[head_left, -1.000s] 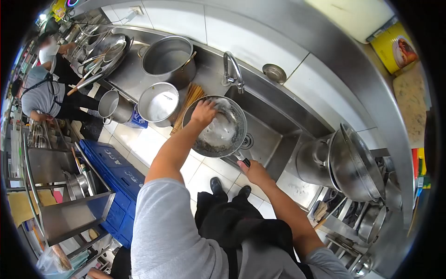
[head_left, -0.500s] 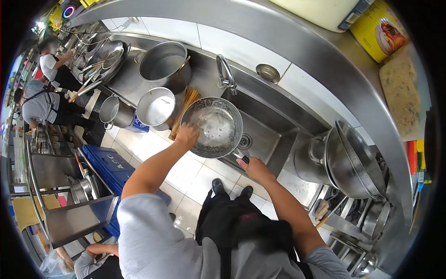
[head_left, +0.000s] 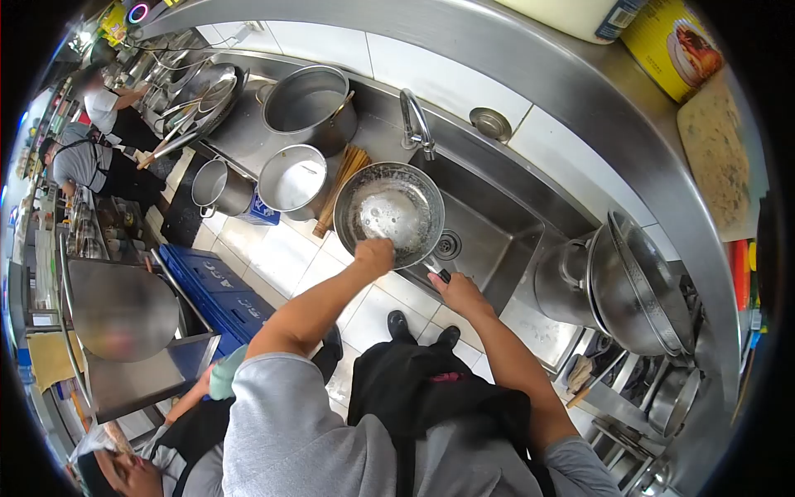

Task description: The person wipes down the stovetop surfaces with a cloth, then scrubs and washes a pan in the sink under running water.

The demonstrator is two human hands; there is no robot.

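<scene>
My right hand (head_left: 461, 293) is wrapped round the black-ended handle (head_left: 439, 269) of a round metal frying pan (head_left: 352, 199). The pan hangs tilted over the left end of the steel sink (head_left: 497, 286), its inside wet and spotted with suds-like white film. Against the pan's near inner edge rests my left hand (head_left: 374, 255), its fingers curled closed; whatever they hold, if anything, is hidden. A bundle of thin wooden sticks like a bamboo brush (head_left: 339, 195) lies just left of the pan.
A tap (head_left: 414, 124) rises behind the pan. Left stand a large pot (head_left: 310, 103) and a smaller pot (head_left: 290, 182). Stacked bowls (head_left: 638, 286) sit right of the sink. A person (head_left: 178, 439) with a green cloth (head_left: 224, 377) is close at my left, beside a metal cart (head_left: 149, 381).
My left hand has slid from the pan's left side to its near edge. The person at lower left has come further into view with the green cloth. The whole view has shifted slightly.
</scene>
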